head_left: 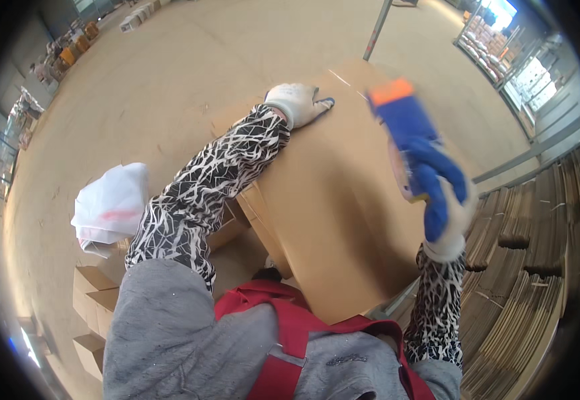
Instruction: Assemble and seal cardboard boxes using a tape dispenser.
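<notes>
Carton (330, 200), large, plain brown cardboard, broad panel uppermost; directly before the wearer, filling the middle of the view, with a shadow across its right half and a short pale line near its far edge.

Left hand (293, 103): white glove with blue-coated palm, resting on the carton's far left edge; thumb spread from the index finger, hand opened out, remaining fingers foreshortened.

Right hand (446, 197): matching glove, fingers wrapped around a tape dispenser (408, 123), blue with an orange end, motion-blurred, seen against the carton's right side.

Clothing: black-and-white patterned sleeves (213, 173), grey top (163, 313), red apron (290, 337).

Floor (216, 47): pale tan, dusty, lightly littered, stretching across a large hall.

Left side: white plastic bag (110, 203), crumpled, beside the left sleeve; open small cartons (96, 300) below it.

Right side: flattened cardboard stacks (496, 300), packed edge-up in dense rows; grey metal rail (526, 159) just beyond.

Far side: upright metal pole (378, 30) past the carton; at upper right, metal racking (462, 37) with pale stacked goods, probably sacks, by a bright opening (501, 12); at upper left, a row of whitish blocks (141, 16) and orange-yellow items (73, 52) along the wall.
</notes>
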The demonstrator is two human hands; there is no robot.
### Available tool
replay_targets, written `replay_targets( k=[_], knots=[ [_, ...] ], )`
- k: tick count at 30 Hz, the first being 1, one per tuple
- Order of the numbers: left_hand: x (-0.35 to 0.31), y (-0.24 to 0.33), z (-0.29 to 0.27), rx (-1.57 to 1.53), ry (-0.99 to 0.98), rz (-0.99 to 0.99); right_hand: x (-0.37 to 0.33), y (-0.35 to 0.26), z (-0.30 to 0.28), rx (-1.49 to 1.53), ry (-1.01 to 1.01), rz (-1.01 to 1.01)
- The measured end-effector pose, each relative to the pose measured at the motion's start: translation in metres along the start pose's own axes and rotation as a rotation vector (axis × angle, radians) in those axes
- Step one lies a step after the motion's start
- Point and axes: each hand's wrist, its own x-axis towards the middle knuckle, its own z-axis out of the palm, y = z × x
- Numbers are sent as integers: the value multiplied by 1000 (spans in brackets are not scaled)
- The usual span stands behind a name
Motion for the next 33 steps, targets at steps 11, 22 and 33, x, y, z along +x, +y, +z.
replay_targets(
  k=[11, 22, 33],
  knots=[
    [-14, -26, -14, -686, 498, 211, -40, 54, 2, 183, -100, 278],
    [-47, 10, 4, -883, -417, 172, -49, 62, 0, 138, -207, 162],
    [-38, -1, 15, -1209, -453, 45, -50, 50, 13, -69, -300, 207]
  ],
)
